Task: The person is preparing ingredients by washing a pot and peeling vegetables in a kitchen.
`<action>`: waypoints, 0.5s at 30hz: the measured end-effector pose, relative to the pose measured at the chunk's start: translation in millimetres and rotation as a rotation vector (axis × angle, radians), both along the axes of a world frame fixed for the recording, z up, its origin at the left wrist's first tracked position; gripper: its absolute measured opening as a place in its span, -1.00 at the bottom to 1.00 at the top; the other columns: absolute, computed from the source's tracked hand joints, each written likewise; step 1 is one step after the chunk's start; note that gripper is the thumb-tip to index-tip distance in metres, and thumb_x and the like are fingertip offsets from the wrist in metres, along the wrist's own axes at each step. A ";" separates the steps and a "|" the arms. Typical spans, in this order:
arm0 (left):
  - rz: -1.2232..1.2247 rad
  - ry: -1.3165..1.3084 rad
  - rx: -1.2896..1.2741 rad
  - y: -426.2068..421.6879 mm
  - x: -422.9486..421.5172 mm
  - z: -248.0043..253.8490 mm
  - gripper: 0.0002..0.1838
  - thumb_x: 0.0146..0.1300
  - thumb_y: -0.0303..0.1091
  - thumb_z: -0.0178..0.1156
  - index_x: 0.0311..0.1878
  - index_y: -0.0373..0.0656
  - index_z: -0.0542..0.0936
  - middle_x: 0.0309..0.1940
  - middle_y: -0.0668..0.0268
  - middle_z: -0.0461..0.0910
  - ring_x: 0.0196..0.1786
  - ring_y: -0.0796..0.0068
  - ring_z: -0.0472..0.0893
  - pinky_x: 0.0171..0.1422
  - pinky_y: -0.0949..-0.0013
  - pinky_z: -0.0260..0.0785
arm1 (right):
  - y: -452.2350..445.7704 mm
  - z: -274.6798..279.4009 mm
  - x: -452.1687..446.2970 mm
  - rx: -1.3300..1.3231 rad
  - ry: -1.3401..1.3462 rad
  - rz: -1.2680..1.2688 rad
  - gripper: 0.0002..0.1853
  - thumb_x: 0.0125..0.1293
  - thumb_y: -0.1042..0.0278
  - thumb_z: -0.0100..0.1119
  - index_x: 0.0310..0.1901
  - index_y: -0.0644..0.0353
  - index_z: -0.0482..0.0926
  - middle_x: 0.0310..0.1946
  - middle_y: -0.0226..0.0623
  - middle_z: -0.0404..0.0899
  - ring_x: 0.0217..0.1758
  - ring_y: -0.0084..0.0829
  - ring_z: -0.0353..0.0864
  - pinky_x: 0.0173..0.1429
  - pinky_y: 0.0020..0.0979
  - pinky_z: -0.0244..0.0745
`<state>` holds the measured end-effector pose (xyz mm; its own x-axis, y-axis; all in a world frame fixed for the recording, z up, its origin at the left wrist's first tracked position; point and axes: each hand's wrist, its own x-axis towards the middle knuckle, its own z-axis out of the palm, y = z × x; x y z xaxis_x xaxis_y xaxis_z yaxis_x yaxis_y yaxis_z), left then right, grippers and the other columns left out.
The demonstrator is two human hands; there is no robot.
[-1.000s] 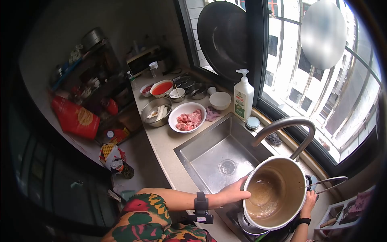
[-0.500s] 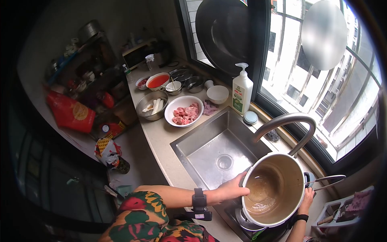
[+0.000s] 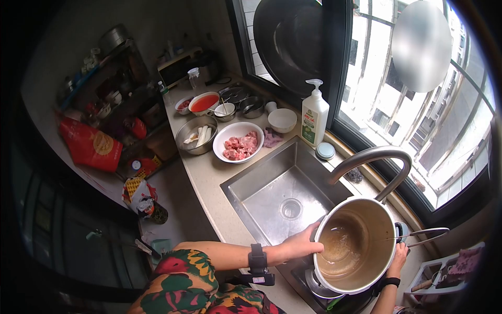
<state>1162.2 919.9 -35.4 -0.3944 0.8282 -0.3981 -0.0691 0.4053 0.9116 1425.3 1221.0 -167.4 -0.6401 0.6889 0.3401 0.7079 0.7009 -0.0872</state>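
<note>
- Viewpoint shifted slightly since 1.0 s ago; pot [image 3: 380, 243] little moved relative to sink [image 3: 264, 201].
- Pot: tilted, mouth toward camera, at sink's right side, near faucet [image 3: 375, 153]; shallow brownish liquid [image 3: 334, 256] inside.
- Left hand [image 3: 299, 246]: clasping pot's side, thumb over rim.
- Right hand [image 3: 397, 262]: closed on opposite side, fingers partly hidden.
- White bowl [image 3: 221, 149], raw meat [image 3: 241, 146] inside: on counter [image 3: 205, 194] beyond sink.

We held a tilted pot [image 3: 374, 238], left hand [image 3: 301, 244] at its rim, right hand [image 3: 398, 260] opposite; sink [image 3: 261, 206] lay near, white bowl [image 3: 221, 155] of raw meat [image 3: 241, 145] beyond
</note>
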 end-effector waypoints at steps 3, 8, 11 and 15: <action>-0.001 -0.009 0.001 -0.9 -0.5 2.7 -0.09 -0.09 -0.22 0.17 0.37 -0.14 0.00 0.04 0.11 0.40 -0.07 0.40 0.48 0.09 0.41 0.30 | 7.7 -10.3 3.3 -0.008 -0.011 -0.024 -0.94 0.09 0.45 -0.01 -0.39 0.20 0.44 -0.33 -0.20 0.37 -0.17 -0.15 0.38 -0.11 -0.20 0.36; -0.002 -0.014 -0.009 -0.5 -0.7 5.5 -0.09 -0.09 -0.23 0.17 0.38 -0.14 0.00 0.05 0.12 0.40 -0.06 0.40 0.47 0.10 0.41 0.29 | 3.0 -2.7 1.4 0.036 -0.006 0.006 -0.91 0.10 0.43 -0.01 -0.36 0.19 0.46 -0.34 -0.19 0.36 -0.20 -0.15 0.37 -0.15 -0.21 0.37; -0.007 -0.001 0.003 -0.2 -2.5 -3.7 -0.10 -0.08 -0.24 0.16 0.37 -0.14 0.01 0.05 0.13 0.40 -0.06 0.40 0.47 0.10 0.41 0.29 | 0.4 5.1 -0.7 0.016 -0.056 0.012 -0.89 0.11 0.45 -0.03 -0.34 0.17 0.49 -0.34 -0.20 0.36 -0.22 -0.18 0.38 -0.18 -0.23 0.38; 0.001 -0.002 0.028 -0.4 -0.7 -4.9 -0.11 -0.07 -0.25 0.16 0.37 -0.15 0.01 0.04 0.12 0.41 -0.06 0.39 0.47 0.09 0.41 0.29 | -2.9 9.3 -4.6 0.058 -0.090 0.026 -0.88 0.11 0.48 -0.04 -0.37 0.17 0.51 -0.33 -0.23 0.36 -0.23 -0.22 0.38 -0.21 -0.26 0.41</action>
<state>1161.5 919.4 -40.4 -0.3943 0.8387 -0.3758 -0.0707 0.3800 0.9223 1420.7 1218.1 -158.0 -0.6871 0.6528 0.3191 0.6928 0.7210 0.0168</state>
